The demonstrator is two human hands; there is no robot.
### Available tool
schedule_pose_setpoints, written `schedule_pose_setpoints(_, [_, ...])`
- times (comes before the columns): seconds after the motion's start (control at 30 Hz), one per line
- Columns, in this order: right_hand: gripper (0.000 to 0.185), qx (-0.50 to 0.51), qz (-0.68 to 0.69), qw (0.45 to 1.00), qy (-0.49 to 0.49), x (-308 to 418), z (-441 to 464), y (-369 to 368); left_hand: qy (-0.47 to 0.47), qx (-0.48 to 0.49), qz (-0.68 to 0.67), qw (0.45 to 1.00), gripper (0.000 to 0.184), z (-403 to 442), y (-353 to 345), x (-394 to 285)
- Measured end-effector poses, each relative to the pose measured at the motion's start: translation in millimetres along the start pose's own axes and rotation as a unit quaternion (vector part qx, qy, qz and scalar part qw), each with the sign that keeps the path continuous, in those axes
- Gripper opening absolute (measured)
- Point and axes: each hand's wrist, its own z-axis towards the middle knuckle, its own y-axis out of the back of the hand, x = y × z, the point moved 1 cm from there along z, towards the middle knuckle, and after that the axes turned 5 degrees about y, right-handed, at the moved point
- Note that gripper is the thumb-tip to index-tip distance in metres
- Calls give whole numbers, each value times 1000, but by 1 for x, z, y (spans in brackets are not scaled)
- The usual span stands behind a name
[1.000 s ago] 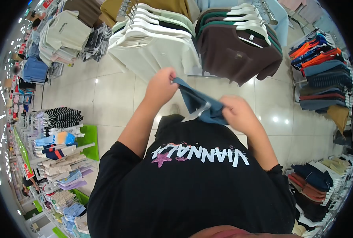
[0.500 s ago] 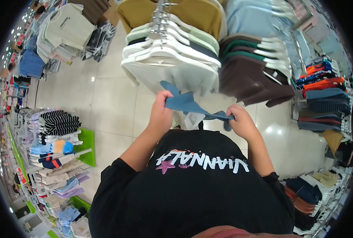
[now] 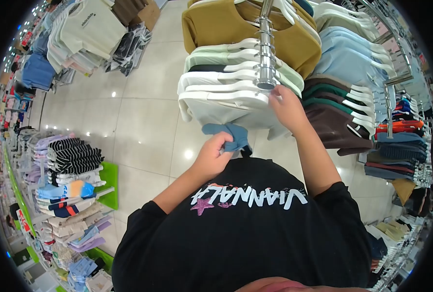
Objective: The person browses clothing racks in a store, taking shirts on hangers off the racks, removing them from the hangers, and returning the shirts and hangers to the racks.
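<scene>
My left hand [image 3: 213, 155] is closed around a bunched blue fabric piece [image 3: 236, 136], held low in front of my shirt. Its exact kind does not show. My right hand [image 3: 288, 111] is raised to the front end of the chrome rail [image 3: 266, 63], fingers closed at the frontmost white hanger [image 3: 245, 99]. From that hanger hangs a white top [image 3: 221, 113]. Behind it come more white hangers with white, dark and pale green tops, then a mustard top [image 3: 211, 24].
Brown tops [image 3: 331, 126] and light blue tops [image 3: 343, 53] hang on the right. A rack of striped garments [image 3: 74, 155] stands at the left beside a green panel [image 3: 110, 185]. Pale tiled floor [image 3: 143, 121] lies between the racks.
My right hand has let go of the blue fabric piece and moved up to the hanger. My left hand has lowered the fabric, now bunched. The rail appears further right and nearer.
</scene>
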Motion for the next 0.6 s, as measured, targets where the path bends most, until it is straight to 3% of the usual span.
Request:
schedule_pose_setpoints(0.07, [29,81,-38,992,-87,10,7,2,5,-9,-15,1000,12,4,10,2])
schedule_pose_setpoints(0.13, [30,121,-54,988,-83,6,10,2,-53,-59,-1,997,12,9,18,8])
schedule_pose_setpoints(0.2, [30,160,-72,981,-79,4,11,1,-41,-68,-41,996,13,14,24,16])
schedule_pose_setpoints(0.33, [41,189,43,974,-115,19,7,5,-57,-117,-73,989,16,26,31,21])
schedule_pose_setpoints(0.37, [40,164,97,976,-101,12,3,2,-58,-110,-73,990,16,29,30,16])
schedule_pose_setpoints(0.43, [38,133,148,976,-90,2,-5,-1,-29,-121,-210,970,18,34,25,6])
schedule_pose_setpoints(0.6, [36,25,26,996,-78,-2,-40,25,7,-105,-287,952,14,44,8,12])
